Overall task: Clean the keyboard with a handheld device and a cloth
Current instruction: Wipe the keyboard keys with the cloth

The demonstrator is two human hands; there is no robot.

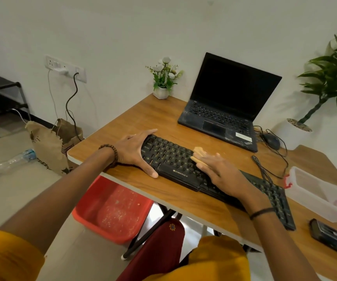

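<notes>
A black keyboard (175,159) lies slanted on the wooden desk (143,116). My left hand (135,152) clasps its left end, fingers along the far edge and thumb on the near edge. My right hand (218,171) lies flat over the middle keys and presses a small tan cloth (199,154) onto them; the cloth's edge shows past my fingertips. A dark handheld device (333,239) lies on the desk at the near right, away from both hands.
A black laptop (224,110) stands open behind the keyboard, with a mouse (272,139) and cables to its right. A clear plastic box (319,191) sits at the right. A flower pot (161,92) stands at the far corner. A red bin (113,209) is under the desk.
</notes>
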